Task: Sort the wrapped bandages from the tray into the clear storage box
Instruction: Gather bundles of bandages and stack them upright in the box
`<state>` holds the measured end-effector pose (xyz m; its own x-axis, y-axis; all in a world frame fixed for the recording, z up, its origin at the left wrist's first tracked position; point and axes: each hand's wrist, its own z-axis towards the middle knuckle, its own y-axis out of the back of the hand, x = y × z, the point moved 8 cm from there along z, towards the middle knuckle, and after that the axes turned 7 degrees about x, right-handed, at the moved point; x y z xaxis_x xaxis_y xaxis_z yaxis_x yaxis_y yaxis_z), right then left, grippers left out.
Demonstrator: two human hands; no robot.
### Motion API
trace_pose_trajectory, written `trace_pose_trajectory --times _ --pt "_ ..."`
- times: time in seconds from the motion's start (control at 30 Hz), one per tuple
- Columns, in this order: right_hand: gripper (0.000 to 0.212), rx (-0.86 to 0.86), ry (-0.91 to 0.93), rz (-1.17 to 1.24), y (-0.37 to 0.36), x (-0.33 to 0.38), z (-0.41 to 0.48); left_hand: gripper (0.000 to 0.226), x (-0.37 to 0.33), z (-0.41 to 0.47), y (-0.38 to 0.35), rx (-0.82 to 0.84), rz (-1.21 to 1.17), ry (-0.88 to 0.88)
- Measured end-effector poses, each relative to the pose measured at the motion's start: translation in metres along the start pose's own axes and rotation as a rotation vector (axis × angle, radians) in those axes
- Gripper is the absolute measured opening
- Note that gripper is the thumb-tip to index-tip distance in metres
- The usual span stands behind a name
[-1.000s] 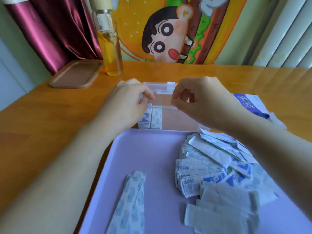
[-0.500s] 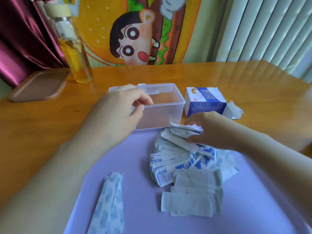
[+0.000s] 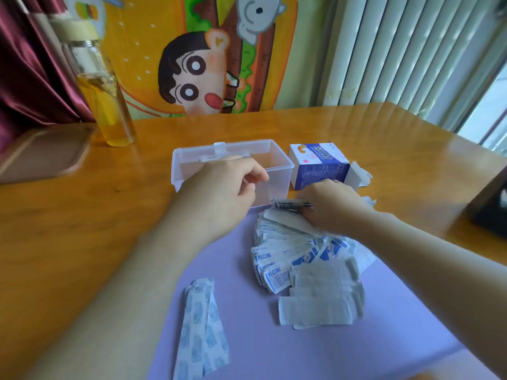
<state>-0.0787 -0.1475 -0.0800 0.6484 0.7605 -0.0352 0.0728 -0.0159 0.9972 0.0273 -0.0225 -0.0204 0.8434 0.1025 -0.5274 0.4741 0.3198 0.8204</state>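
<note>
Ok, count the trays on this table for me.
2: the flat lilac plastic tray nearest, under the wrapped bandages; the brown rounded tray far left, beside the glass bottle. Others may lie outside the frame.

Right hand (image 3: 327,208) pinches bandages (image 3: 288,203) over tray (image 3: 247,341).

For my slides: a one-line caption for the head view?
Right hand pinches wrapped bandages above the purple tray; left hand hovers by the clear storage box.
</note>
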Motion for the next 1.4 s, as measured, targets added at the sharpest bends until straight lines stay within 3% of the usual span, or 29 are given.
trace_pose_trajectory --times 0.1,0.23,0.37,0.43,0.5,0.57,0.63,0.87,1.1,1.3,1.4 --pt "0.02 -0.17 0.006 0.054 0.022 0.002 -0.015 0.027 -0.002 -0.002 0.008 -0.004 -0.017 -0.004" --pt "0.02 -0.319 0.074 0.341 0.06 0.004 -0.04 0.022 -0.003 -0.006 0.017 -0.052 -0.147 0.007" --pt "0.024 -0.182 0.114 0.904 0.067 0.016 -0.049 0.026 0.006 -0.015 0.002 0.01 -0.398 0.13" --pt "0.012 -0.011 0.185 1.306 0.055 0.034 -0.049 0.024 0.001 -0.025 -0.021 0.126 -0.705 0.189" --pt "0.013 0.117 0.265 1.53 0.042 0.053 -0.05 0.022 -0.007 -0.038 -0.039 0.126 -1.092 0.262" --pt "0.012 0.109 0.284 1.589 0.035 0.06 -0.049 0.027 -0.009 -0.045 -0.051 0.051 -1.366 0.326" --pt "0.013 0.08 0.248 1.613 0.025 0.061 -0.05 0.031 -0.01 -0.052 -0.056 -0.014 -1.447 0.336" --pt "0.014 0.063 0.156 1.656 0.005 0.044 -0.062 0.022 -0.001 -0.074 -0.064 -0.153 -1.433 0.438" --pt "0.02 0.252 0.145 1.819 -0.007 0.048 -0.083 0.016 -0.005 -0.092 -0.076 -0.194 -1.413 0.479" --pt "0.023 0.184 0.024 1.865 -0.026 0.045 -0.094 0.025 -0.015 -0.1 -0.09 -0.23 -1.639 0.534" --pt "0.02 0.168 0.003 1.869 -0.027 0.044 -0.097 0.023 -0.017 -0.101 -0.09 -0.212 -1.555 0.521"
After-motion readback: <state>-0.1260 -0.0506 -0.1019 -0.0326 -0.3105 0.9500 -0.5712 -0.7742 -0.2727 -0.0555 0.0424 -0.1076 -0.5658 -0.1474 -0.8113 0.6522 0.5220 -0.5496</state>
